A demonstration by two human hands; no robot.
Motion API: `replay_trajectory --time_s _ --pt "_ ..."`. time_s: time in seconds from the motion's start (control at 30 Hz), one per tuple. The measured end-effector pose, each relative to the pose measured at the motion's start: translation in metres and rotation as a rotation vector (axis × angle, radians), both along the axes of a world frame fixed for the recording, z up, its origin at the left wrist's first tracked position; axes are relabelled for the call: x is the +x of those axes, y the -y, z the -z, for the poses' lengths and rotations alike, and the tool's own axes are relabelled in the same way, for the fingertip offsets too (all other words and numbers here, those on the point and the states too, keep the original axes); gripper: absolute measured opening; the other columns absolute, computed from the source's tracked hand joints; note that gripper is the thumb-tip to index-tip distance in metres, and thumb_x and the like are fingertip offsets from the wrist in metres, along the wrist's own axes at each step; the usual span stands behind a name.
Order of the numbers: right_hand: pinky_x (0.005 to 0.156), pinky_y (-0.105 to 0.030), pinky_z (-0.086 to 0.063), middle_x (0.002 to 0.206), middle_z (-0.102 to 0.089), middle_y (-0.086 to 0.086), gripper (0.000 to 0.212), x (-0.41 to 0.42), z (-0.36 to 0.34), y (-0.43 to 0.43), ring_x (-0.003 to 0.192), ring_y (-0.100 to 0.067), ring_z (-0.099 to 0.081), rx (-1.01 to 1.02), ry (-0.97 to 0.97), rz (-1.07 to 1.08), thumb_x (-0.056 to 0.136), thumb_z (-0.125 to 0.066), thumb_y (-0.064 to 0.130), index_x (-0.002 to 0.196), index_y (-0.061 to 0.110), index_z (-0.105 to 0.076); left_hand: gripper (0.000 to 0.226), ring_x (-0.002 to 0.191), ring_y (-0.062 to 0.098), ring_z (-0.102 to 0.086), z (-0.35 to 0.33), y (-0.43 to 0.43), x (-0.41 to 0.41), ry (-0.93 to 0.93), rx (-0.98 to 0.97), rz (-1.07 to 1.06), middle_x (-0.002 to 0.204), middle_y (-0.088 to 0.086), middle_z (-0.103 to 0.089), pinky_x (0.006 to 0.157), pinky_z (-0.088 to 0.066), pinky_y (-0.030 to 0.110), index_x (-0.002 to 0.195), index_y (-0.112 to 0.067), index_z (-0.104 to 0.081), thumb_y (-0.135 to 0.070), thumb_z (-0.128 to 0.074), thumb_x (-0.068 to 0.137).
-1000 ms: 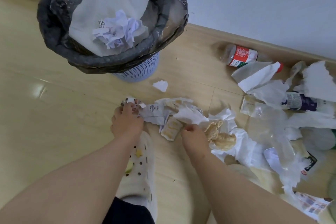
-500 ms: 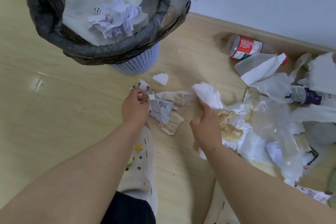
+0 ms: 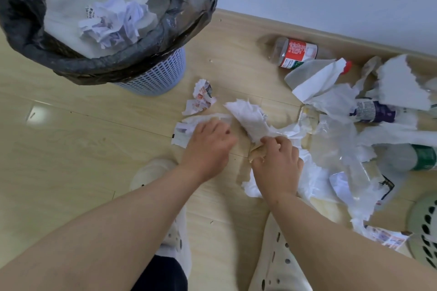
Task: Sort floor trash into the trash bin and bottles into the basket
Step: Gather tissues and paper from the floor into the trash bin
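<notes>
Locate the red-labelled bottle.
In the head view, the red-labelled bottle lies on its side upper right, by the baseboard, right of the trash bin, its cap end under white paper.

Trash bin (image 3: 156,75): pale lavender-blue, open lattice pattern; liner (image 3: 189,7) glossy black. Paper litter (image 3: 250,118) was white throughout; one scrap (image 3: 202,97) carried red and multicoloured print. First bottle (image 3: 295,52): clear, red-and-white label, red cap. Second bottle (image 3: 376,111): purple and grey label. Third bottle (image 3: 421,157): green label. Basket (image 3: 423,227): pale green, perforated. Floor (image 3: 71,149): light beige wood grain. Clogs (image 3: 276,262): cream, dotted with holes.
</notes>
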State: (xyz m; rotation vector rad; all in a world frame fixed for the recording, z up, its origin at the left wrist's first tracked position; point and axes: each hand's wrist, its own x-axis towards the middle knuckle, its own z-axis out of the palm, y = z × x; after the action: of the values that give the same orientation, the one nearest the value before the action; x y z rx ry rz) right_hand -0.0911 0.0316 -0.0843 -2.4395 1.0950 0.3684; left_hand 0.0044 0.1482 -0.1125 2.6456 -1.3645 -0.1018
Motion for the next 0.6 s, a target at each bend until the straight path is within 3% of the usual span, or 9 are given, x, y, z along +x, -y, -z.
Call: replay_trajectory --time_s 0.07,0.17,0.27,0.33,0.43,0.6 --pt "0.091 -0.035 -0.034 0.122 -0.051 -0.008 0.034 0.002 -0.002 -0.001 0.111 -0.029 -0.047 0.022 0.032 -0.029 0.087 -0.05 0.013 0.12 0.017 -0.056 0.028 0.076 0.025 -0.05 0.006 -0.006 -0.01 -0.07 0.084 0.058 0.078 0.006 -0.058 0.06 -0.04 0.031 0.068 -0.012 -0.064 0.003 -0.073 0.046" --pt "0.081 -0.036 -0.045 0.117 -0.051 -0.005 0.03 0.0 -0.001 -0.002 0.103 -0.025 -0.051 0.175 0.027 -0.05 0.088 -0.048 0.012 0.117 0.015 -0.052 0.035 0.075 0.03 -0.058 0.009 -0.015 -0.013 -0.132 0.312 -0.124 0.086 0.009 -0.06 0.056 -0.045 0.033 0.078 -0.013 -0.067 -0.008 -0.083 0.047" --pt "0.091 -0.035 -0.044 0.124 -0.046 -0.005 0.04 -0.007 0.006 0.001 0.113 -0.024 -0.046 0.172 -0.062 -0.068 0.087 -0.051 0.016 0.126 0.02 -0.046 0.052 0.118 0.033 -0.041 0.006 -0.018 -0.008 -0.27 0.443 -0.38 0.13 0.012 -0.042 0.088 -0.044 0.038 0.127 -0.02 -0.049 -0.025 -0.067 0.078" --pt "0.099 -0.034 -0.039 0.131 -0.041 -0.003 0.051 -0.012 0.008 0.003 0.122 -0.023 -0.039 0.157 -0.121 -0.061 0.085 -0.053 0.016 0.133 0.024 -0.04 0.053 0.126 0.032 -0.031 0.003 -0.019 -0.008 -0.34 0.483 -0.433 0.14 0.011 -0.029 0.094 -0.042 0.034 0.137 -0.022 -0.036 -0.015 -0.055 0.088" --pt "0.101 -0.034 -0.035 0.135 -0.037 -0.003 0.054 -0.015 0.008 0.007 0.124 -0.023 -0.037 0.162 -0.149 -0.022 0.085 -0.053 0.016 0.135 0.026 -0.037 0.053 0.118 0.03 -0.036 0.004 -0.021 -0.009 -0.341 0.434 -0.444 0.137 0.01 -0.032 0.082 -0.04 0.027 0.135 -0.02 -0.036 0.0 -0.047 0.088" --pt "0.102 -0.035 -0.035 0.134 -0.038 -0.004 0.05 -0.013 0.008 0.006 0.124 -0.024 -0.038 0.17 -0.138 -0.001 0.086 -0.052 0.017 0.134 0.023 -0.039 0.033 0.104 0.025 -0.049 0.006 -0.019 -0.002 -0.596 0.223 -0.582 0.12 0.007 -0.051 0.073 -0.034 0.027 0.117 -0.013 -0.051 0.002 -0.044 0.088"
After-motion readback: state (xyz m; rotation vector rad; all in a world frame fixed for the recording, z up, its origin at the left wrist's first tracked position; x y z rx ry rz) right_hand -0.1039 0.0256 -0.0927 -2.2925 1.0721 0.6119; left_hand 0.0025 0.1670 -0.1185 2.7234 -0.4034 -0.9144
